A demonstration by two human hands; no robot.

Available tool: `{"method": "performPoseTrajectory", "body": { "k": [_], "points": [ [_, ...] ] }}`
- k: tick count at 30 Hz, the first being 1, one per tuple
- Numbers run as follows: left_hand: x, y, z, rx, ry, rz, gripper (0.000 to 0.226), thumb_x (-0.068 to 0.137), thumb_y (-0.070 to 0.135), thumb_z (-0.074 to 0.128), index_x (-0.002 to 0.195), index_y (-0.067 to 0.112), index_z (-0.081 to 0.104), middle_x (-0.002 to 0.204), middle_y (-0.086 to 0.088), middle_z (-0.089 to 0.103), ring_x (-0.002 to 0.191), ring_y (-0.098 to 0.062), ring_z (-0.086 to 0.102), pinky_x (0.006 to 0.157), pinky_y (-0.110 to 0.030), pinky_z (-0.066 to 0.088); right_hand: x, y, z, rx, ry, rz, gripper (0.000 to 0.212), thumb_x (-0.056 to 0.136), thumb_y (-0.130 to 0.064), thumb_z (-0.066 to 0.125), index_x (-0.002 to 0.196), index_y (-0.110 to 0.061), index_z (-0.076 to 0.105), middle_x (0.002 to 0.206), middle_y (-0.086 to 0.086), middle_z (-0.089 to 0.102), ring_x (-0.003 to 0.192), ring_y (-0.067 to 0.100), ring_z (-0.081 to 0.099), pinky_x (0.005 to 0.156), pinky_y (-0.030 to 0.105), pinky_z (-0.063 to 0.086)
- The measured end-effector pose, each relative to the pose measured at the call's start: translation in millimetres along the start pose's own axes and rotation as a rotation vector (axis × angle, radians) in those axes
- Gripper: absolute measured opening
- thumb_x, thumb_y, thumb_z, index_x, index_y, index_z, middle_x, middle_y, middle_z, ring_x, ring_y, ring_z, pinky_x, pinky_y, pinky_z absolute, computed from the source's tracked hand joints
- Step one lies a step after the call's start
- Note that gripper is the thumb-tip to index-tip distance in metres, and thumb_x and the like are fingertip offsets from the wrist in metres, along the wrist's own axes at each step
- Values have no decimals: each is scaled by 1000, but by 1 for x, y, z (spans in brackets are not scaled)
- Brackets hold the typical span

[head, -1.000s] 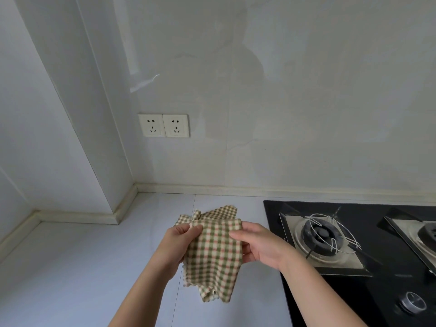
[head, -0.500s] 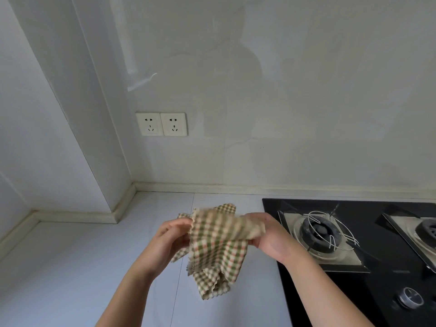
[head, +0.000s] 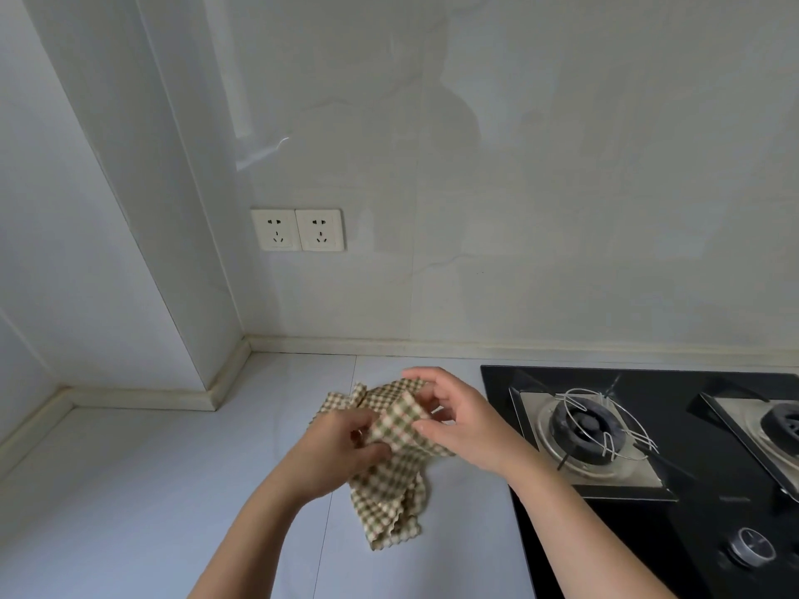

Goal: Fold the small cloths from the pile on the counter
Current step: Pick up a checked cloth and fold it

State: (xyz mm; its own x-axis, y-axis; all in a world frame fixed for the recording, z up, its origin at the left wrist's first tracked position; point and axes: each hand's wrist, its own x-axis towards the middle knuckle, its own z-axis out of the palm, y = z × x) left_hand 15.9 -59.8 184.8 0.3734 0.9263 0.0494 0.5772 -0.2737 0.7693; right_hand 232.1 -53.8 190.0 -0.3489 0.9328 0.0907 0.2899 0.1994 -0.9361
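A green and cream checked cloth (head: 391, 490) hangs crumpled above the pale counter (head: 151, 490), held between both hands. My left hand (head: 337, 451) grips its left side with curled fingers. My right hand (head: 458, 421) pinches the cloth's upper right edge between thumb and fingers. Behind the hands, more of the same checked fabric (head: 346, 402) lies on the counter; I cannot tell whether it is a separate cloth.
A black glass gas hob (head: 674, 533) with two burners and a wire pan support (head: 605, 425) sits right beside my right hand. Its knob (head: 750, 549) is near the front. A double wall socket (head: 298, 230) is on the back wall. A wall corner juts out at left.
The hands have drawn closer together and bunched the cloth's top edge. My right hand has shifted its pinch along the upper edge, and the cloth hangs more crumpled.
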Motion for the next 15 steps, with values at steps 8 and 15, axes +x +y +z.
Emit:
{"method": "performPoseTrajectory", "body": {
  "k": [8,15],
  "points": [
    [-5,-7,1,-297,88,-52,28,81,2,71,78,24,54,69,-1,55,63,-14,49,56,-30,43,-12,13,-10,-145,67,3,28,83,-8,70,92,-31,56,89,-11,68,83,4,63,85,29,52],
    [-1,9,6,-145,144,61,25,84,8,70,93,29,61,81,15,65,70,-2,59,64,-15,46,-8,0,-5,-202,75,-105,28,85,-3,64,82,-30,61,88,-15,64,78,4,59,71,23,48]
  ]
}}
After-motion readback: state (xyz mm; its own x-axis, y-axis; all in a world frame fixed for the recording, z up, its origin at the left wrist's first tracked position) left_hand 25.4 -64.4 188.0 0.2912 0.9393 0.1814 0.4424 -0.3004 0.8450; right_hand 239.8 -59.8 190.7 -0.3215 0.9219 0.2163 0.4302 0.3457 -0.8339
